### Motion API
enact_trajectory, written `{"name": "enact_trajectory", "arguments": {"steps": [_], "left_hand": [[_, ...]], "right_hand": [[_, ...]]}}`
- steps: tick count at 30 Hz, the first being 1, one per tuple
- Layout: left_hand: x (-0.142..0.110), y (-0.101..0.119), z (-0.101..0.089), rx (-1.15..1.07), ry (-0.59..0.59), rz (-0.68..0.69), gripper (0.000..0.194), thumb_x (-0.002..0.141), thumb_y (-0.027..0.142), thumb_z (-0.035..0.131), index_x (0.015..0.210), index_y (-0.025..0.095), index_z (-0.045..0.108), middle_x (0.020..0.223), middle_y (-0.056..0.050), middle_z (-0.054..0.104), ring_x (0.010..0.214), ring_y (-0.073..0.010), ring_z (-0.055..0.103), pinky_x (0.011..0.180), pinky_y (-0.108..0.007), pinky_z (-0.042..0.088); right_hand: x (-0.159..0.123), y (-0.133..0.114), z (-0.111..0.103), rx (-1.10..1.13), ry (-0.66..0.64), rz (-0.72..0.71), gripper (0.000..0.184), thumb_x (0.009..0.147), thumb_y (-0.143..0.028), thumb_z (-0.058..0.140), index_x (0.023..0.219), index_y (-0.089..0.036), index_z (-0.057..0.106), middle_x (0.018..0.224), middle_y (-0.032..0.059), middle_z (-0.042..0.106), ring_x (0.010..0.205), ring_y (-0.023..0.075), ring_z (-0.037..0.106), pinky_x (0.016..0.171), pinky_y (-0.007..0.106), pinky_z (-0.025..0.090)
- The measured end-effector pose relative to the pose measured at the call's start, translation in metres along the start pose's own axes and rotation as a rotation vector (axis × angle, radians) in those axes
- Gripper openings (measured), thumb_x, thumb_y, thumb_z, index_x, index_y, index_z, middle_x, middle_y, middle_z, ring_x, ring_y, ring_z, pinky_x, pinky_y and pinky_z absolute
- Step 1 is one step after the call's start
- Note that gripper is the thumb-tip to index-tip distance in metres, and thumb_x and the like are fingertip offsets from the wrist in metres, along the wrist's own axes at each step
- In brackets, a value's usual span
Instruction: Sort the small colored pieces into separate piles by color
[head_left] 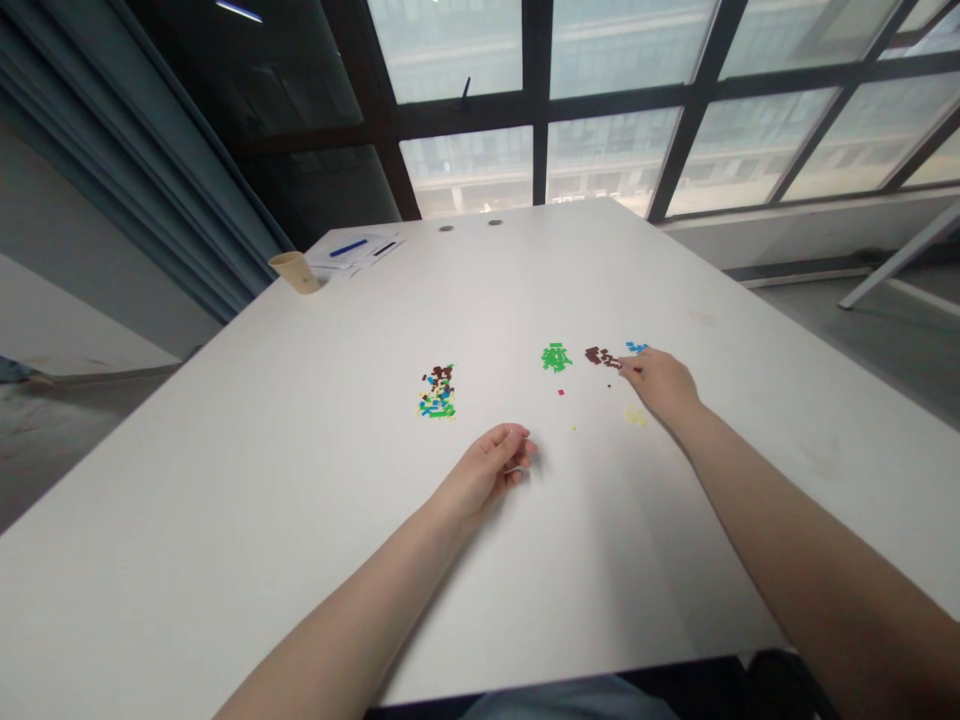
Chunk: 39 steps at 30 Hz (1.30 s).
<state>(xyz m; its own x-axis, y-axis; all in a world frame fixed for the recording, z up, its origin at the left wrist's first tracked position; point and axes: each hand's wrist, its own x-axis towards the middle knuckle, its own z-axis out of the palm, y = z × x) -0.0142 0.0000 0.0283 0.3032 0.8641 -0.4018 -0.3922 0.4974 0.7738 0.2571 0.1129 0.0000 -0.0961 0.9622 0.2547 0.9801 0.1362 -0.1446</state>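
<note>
My right hand (661, 384) reaches to the right edge of a small pile of flat brown pieces (598, 355). Its thumb and fingers are drawn together there; what lies between them is too small to make out. Just beyond the fingers are a few blue pieces (636, 347), and yellow pieces (636, 416) lie nearer me. A cluster of green pieces (556, 357) sits left of the brown ones. My left hand (495, 465) rests over the table with fingers curled in, their contents hidden. Left of it is a mixed heap (437, 392) of brown, blue, green and yellow pieces.
A single red piece (561, 392) and a tiny yellow one (574, 428) lie apart on the white table (300, 520). At the far left stand a paper cup (297, 272) and papers with a blue pen (348, 247). Windows rise behind the table.
</note>
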Motion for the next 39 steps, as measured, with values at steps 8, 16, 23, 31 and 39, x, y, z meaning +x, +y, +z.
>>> {"name": "enact_trajectory", "arguments": {"steps": [8, 16, 23, 31, 39], "left_hand": [[0.003, 0.018, -0.011, 0.104, 0.176, 0.193, 0.027, 0.068, 0.039, 0.063, 0.080, 0.016, 0.054, 0.071, 0.000, 0.058, 0.058, -0.0063, 0.051, 0.052, -0.016, 0.037], [0.010, 0.067, -0.068, 0.228, 0.608, 0.472, 0.023, 0.063, 0.026, 0.061, 0.084, 0.019, 0.055, 0.076, 0.001, 0.058, 0.057, -0.0064, 0.051, 0.050, -0.017, 0.035], [0.023, 0.057, -0.092, 1.353, 0.590, 0.546, 0.023, 0.072, 0.026, 0.051, 0.085, 0.017, 0.066, 0.085, -0.007, 0.061, 0.073, -0.0160, 0.054, 0.071, -0.029, 0.041], [0.026, 0.042, -0.083, 1.789, 0.635, 0.482, 0.023, 0.076, 0.029, 0.049, 0.085, 0.024, 0.069, 0.090, -0.005, 0.062, 0.086, -0.0200, 0.056, 0.073, -0.028, 0.043], [0.023, 0.043, -0.075, 1.669, 0.629, 0.533, 0.026, 0.078, 0.027, 0.043, 0.093, 0.021, 0.064, 0.093, -0.006, 0.066, 0.087, -0.0197, 0.059, 0.079, -0.030, 0.043]], "right_hand": [[-0.006, 0.004, -0.007, -0.020, 0.019, 0.003, 0.026, 0.078, -0.020, 0.043, 0.085, -0.025, 0.068, 0.088, 0.0027, 0.062, 0.085, 0.0190, 0.054, 0.067, 0.028, 0.038], [-0.007, -0.001, 0.000, -0.053, -0.023, -0.031, 0.031, 0.078, -0.018, 0.042, 0.096, -0.024, 0.066, 0.094, 0.0047, 0.062, 0.088, 0.0207, 0.054, 0.070, 0.030, 0.040], [-0.008, -0.010, -0.004, 0.087, 0.058, -0.137, 0.025, 0.078, -0.020, 0.043, 0.085, -0.019, 0.067, 0.089, 0.0052, 0.063, 0.084, 0.0196, 0.055, 0.076, 0.030, 0.041], [-0.028, -0.042, -0.023, 0.253, 0.092, -0.346, 0.022, 0.080, -0.020, 0.045, 0.084, -0.017, 0.066, 0.082, 0.0061, 0.063, 0.082, 0.0193, 0.055, 0.078, 0.032, 0.041], [-0.054, -0.082, -0.033, 0.394, -0.054, -0.580, 0.019, 0.082, -0.019, 0.046, 0.085, -0.018, 0.065, 0.076, 0.0051, 0.061, 0.077, 0.0166, 0.052, 0.071, 0.030, 0.040]]}}
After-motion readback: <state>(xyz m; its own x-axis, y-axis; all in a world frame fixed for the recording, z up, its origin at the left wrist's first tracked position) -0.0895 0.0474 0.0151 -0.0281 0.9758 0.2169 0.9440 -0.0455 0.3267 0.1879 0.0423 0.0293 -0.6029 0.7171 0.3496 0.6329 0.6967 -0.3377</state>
